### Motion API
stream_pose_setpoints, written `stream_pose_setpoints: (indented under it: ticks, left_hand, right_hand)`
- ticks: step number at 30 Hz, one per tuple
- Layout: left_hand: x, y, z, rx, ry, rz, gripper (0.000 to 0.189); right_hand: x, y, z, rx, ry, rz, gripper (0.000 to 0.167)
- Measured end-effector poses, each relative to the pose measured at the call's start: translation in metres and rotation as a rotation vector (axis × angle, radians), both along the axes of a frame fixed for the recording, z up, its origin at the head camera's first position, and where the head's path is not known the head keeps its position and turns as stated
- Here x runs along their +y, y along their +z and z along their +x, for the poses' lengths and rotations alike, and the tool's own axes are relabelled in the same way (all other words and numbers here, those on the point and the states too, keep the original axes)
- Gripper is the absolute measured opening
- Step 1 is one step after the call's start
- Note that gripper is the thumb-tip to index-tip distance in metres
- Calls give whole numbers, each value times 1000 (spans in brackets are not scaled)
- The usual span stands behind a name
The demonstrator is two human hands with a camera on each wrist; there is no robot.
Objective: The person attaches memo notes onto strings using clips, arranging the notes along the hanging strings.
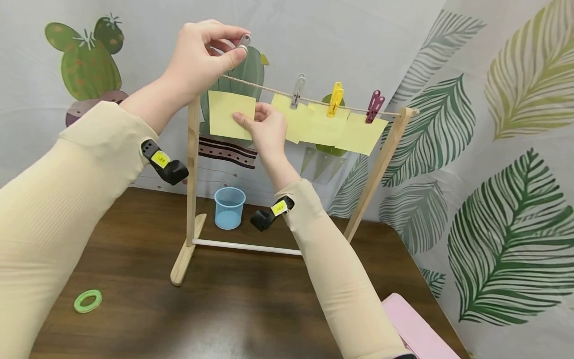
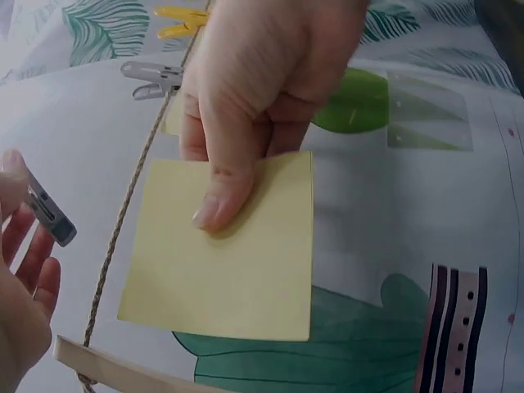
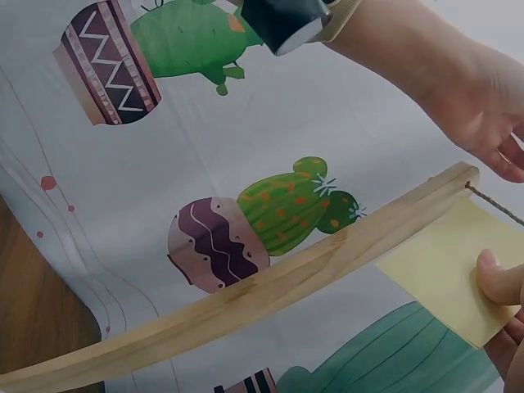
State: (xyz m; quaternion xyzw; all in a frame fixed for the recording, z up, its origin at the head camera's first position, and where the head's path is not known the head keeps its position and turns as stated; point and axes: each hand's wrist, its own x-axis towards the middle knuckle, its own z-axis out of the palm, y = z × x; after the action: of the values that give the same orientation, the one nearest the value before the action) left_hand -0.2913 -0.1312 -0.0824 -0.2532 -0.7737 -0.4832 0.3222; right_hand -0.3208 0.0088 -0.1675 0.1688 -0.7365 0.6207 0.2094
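My left hand is raised above the left end of the twine, pinching a grey clothespin between thumb and fingers. Below it, my right hand grips the right side of a yellow paper square, thumb on the front face and fingers behind. In the left wrist view the paper lies flat beside the twine, and the clothespin is on the twine's other side. Farther right, three more yellow papers hang from the twine by a grey clothespin, a yellow one and a purple one.
The twine spans a wooden frame with a white lower bar. Behind that bar a blue mesh cup stands on the brown table. A green ring lies front left, a pink case front right. A patterned curtain hangs behind.
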Motion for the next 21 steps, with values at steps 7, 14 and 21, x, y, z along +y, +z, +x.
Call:
stream_pose_setpoints:
  ticks: [7, 14, 21]
  left_hand:
    - [2, 3, 2, -115, -34, 168, 32]
    - [6, 4, 3, -152, -28, 267, 30]
    - [8, 4, 1, -201, -21, 392, 25]
  right_hand:
    - [0, -2, -3, -21, 46, -89, 24]
    - [-1, -2, -6, -18, 74, -136, 22]
    - [-2, 0, -7, 6, 64, -122, 21]
